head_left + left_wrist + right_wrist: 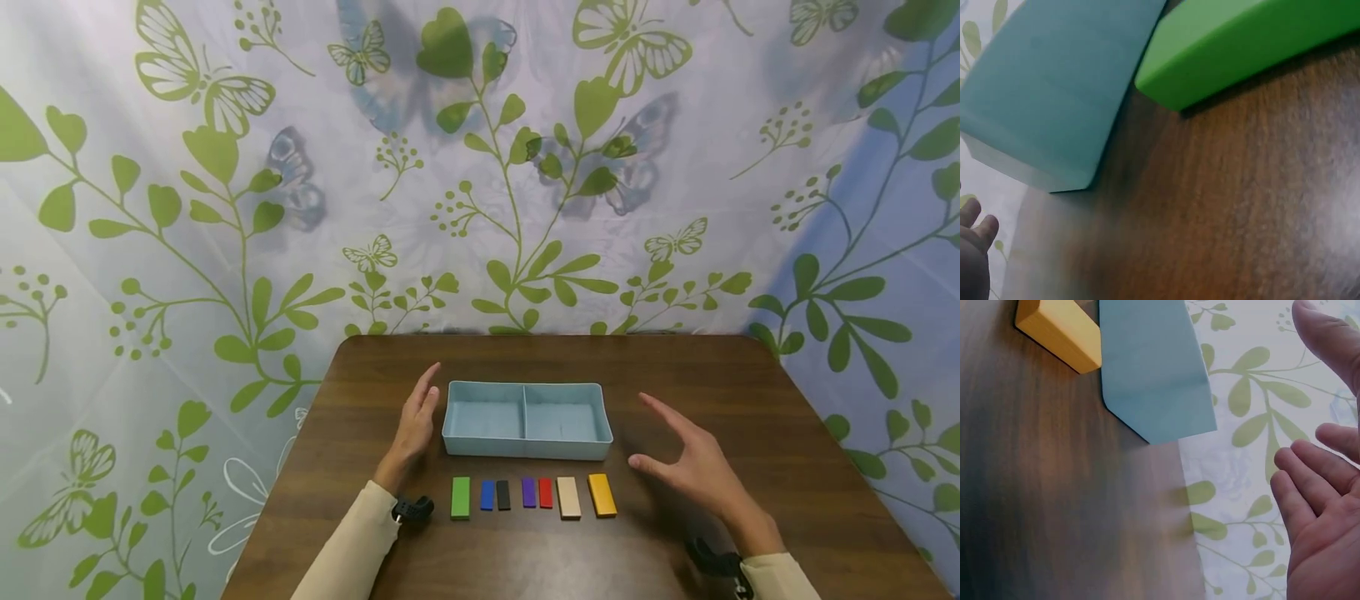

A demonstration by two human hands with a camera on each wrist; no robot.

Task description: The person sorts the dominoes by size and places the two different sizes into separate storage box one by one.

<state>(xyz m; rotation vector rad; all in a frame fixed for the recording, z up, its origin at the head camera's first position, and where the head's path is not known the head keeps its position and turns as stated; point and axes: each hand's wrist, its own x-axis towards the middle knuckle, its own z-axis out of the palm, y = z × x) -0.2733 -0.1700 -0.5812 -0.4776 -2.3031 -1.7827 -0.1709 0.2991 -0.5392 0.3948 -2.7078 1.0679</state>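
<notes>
Both hands hovering open, gripping nothing: left hand (pixel 415 431) just left of tray (pixel 527 452), right hand (pixel 693 468) off to its right. Blocks (pixel 528 495) sitting in row near tray. Risk, I'd guess: sleeve sweeping across, scattering blocks.

The head view looks forward and down from above the near edge of the counter (pixel 750 400); both wrist views sit low and close to its surface; the left shares the blue tray (pixel 1054 94) and green block (pixel 1235 44), the right the tray's other end (pixel 1147 369) and yellow block (pixel 1060 331).
</notes>
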